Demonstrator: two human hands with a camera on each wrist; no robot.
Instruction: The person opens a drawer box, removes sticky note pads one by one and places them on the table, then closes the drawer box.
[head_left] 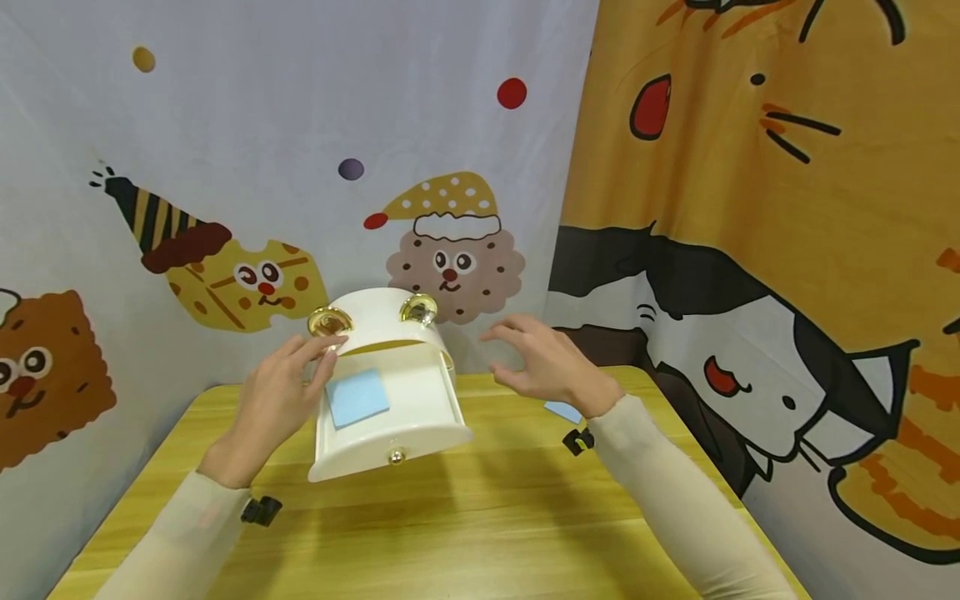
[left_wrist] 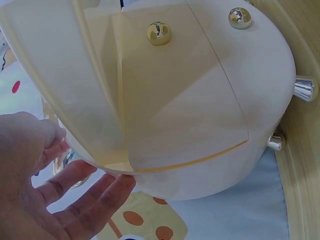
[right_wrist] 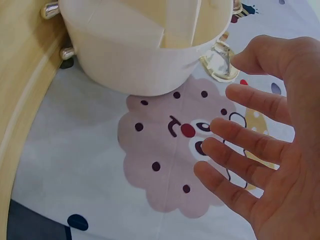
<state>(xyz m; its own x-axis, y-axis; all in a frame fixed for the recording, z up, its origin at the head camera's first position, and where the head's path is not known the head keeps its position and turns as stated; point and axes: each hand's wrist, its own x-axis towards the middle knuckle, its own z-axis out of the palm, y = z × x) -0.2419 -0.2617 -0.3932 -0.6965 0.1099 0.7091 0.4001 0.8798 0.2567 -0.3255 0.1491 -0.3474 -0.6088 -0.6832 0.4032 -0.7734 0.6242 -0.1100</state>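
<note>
A white rounded box (head_left: 375, 318) with gold dish-shaped ears stands near the table's back edge, its top drawer (head_left: 416, 383) pulled out. Flat in the drawer's left part lies a light blue square (head_left: 358, 398), paper-like. My left hand (head_left: 281, 392) is at the box's left side; in the left wrist view its fingertips (left_wrist: 122, 185) touch the white rim, the thumb apart from it. To the right of the box, my right hand (head_left: 543, 362) hovers with fingers spread, holding nothing. The right wrist view shows a gap between those fingers and the box.
Another light blue piece (head_left: 562, 411) lies on the wooden table (head_left: 480, 517), partly hidden by my right wrist. Gold knobs (left_wrist: 159, 33) stick out from the box front, and short shiny feet (left_wrist: 305, 89) support it. Curtains with cartoon prints (head_left: 450, 275) hang close behind the table.
</note>
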